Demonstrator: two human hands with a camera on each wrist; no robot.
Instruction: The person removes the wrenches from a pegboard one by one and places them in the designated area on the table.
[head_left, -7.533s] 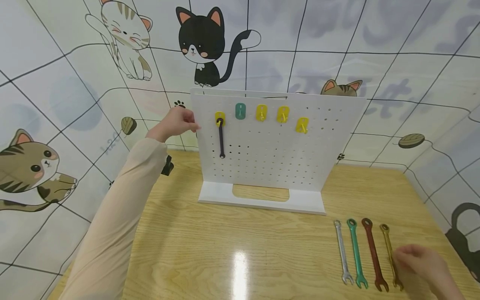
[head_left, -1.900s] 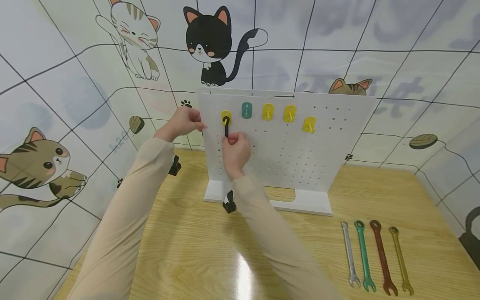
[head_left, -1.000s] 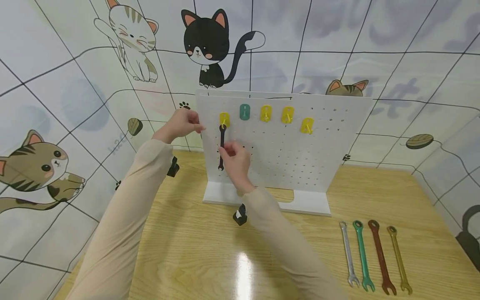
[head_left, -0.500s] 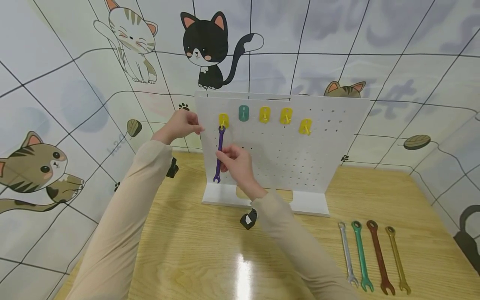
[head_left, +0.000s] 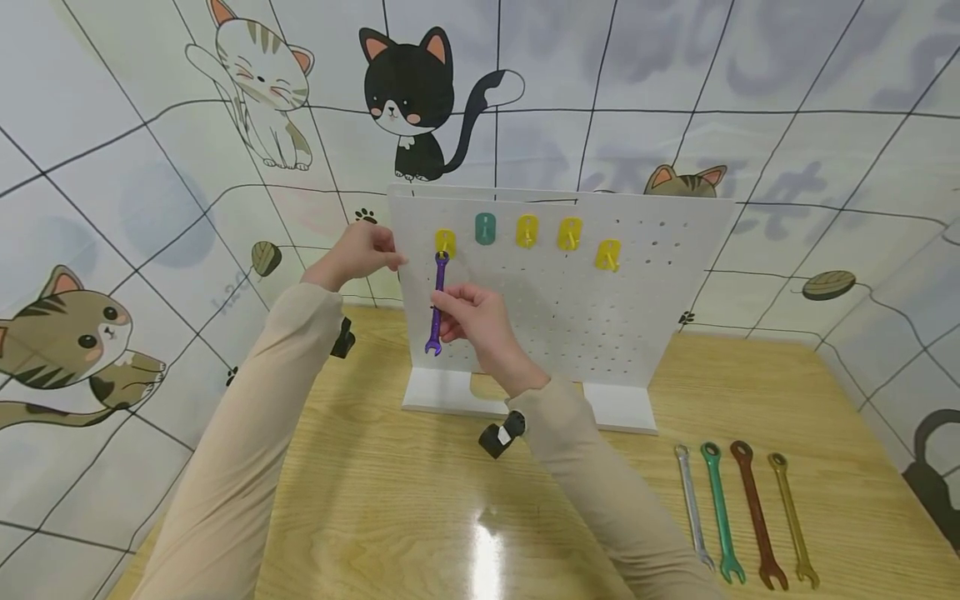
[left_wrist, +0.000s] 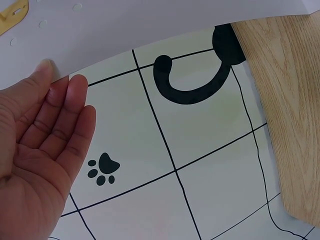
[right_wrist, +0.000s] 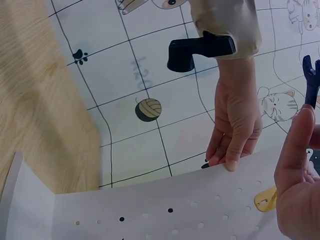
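My left hand (head_left: 360, 252) pinches the left edge of a white pegboard (head_left: 592, 308), thumb on the front and fingers behind it, as the left wrist view also shows. In my right hand (head_left: 483, 325) is a purple combination wrench (head_left: 440, 275), pinched by its shaft between thumb and fingers. Its ring end is up, overlapping the tip of the leftmost yellow hook (head_left: 446, 239), and its open end points down. The right wrist view shows the open end of the wrench (right_wrist: 311, 80) above my right thumb.
To the right on the board are a green hook (head_left: 485, 228) and several yellow hooks (head_left: 527, 231). Silver (head_left: 693, 504), green (head_left: 720, 508), red-brown (head_left: 756, 517) and gold (head_left: 793, 521) wrenches lie side by side on the wooden table (head_left: 390, 500). A cat-print wall covering rises behind.
The right hand came from beside the gold wrench and gripped the purple wrench hanging on the leftmost hook. The wrench's ring has come down and forward to the hook's tip. The left hand keeps its place.
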